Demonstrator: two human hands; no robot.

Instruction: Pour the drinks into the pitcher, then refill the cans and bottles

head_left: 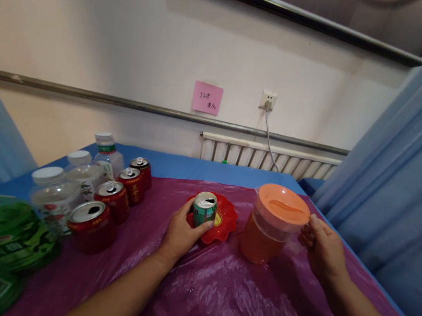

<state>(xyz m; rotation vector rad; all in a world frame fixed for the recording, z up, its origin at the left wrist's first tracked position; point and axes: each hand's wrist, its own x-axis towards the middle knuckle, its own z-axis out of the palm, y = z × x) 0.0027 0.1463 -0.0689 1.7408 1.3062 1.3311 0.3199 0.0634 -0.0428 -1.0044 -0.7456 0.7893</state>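
Blue surface (166,164) under a purple sheet (213,301), pale wall (151,54) behind. Green can (201,217) upright at the left part of the red dish (229,219); can't tell if resting or lifted. Left hand (179,231): grip wrapped round can. Right hand (324,250): grip closed on the upright orange-lidded jug (264,242), right side. Farther left: four red cans (120,207), white-capped bottles (82,176), green bottles (5,235).
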